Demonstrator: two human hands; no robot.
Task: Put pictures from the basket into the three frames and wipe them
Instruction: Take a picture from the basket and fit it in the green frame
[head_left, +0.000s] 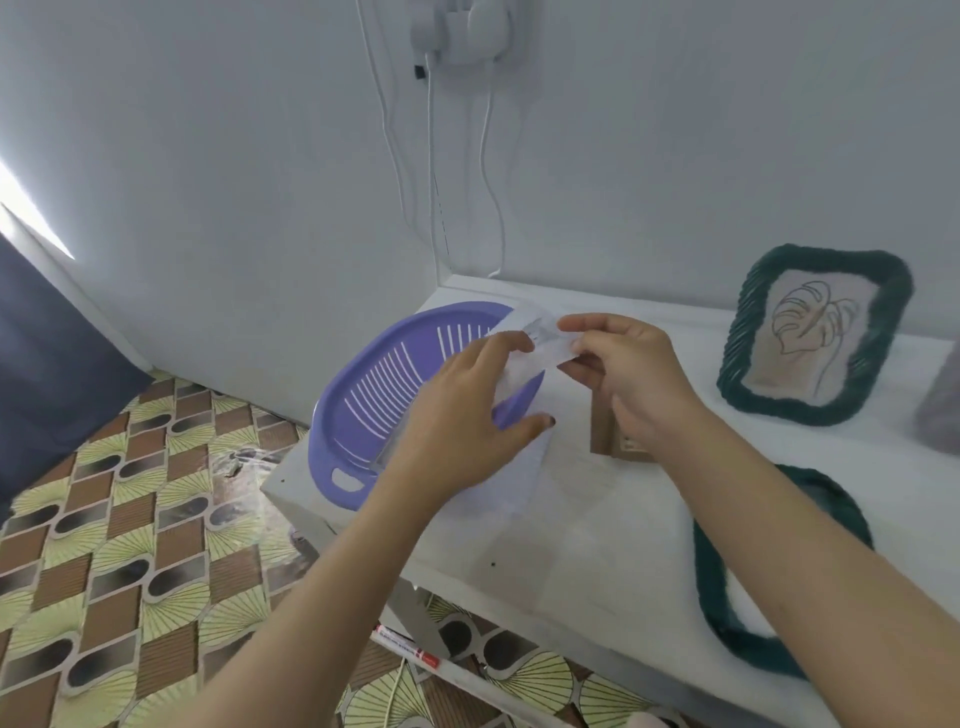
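A purple slotted basket (374, 384) sits at the left end of the white table (597, 545). Over its right rim both hands hold a pale picture sheet (519, 467) that hangs down from them. My left hand (462, 415) grips the sheet with fingers on top and thumb at its lower right. My right hand (623, 364) pinches the sheet's top edge between thumb and fingers. A green wavy frame (815, 332) with a leaf drawing stands against the wall. A second green frame (727, 613) lies flat under my right forearm.
A brown cardboard piece (605, 436) lies on the table behind my right hand. A grey soft thing (940, 410) shows at the right edge. White cables (488, 171) hang down the wall. A marker pen (410, 649) lies on the patterned floor below the table.
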